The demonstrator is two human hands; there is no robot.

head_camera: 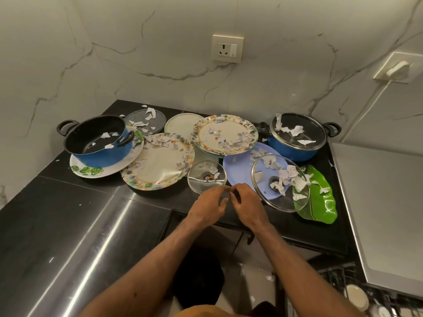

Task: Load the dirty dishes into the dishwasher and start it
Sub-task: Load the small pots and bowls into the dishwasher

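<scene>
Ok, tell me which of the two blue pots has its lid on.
The blue pot on the right, near the green leaf-shaped plate; a glass lid covers it. The left pot is open.

We are looking into a home kitchen. A black stone counter is running into a corner of marble-patterned wall tiles, where a wall socket is sitting at the far side. Pots, plates and glass lids are crowding the counter's far half, and at the near right an open dishwasher rack is showing.
</scene>
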